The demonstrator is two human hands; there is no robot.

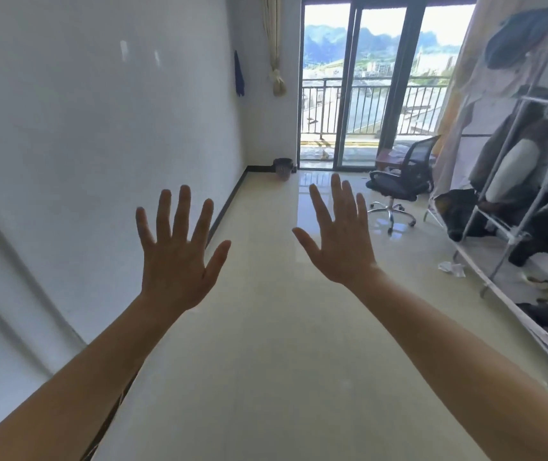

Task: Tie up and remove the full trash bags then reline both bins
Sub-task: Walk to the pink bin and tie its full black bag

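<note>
The left hand [176, 257] and right hand [342, 247] are raised with fingers spread wide, holding nothing, while 1 bin [283, 168] stands well ahead by the balcony door [345, 94], between both hands, neither clearly nearer.

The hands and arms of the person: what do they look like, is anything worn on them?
The left hand and the right hand are bare: no gloves, rings or watch show. The left forearm and the right forearm are bare too, no sleeve in view.
</note>
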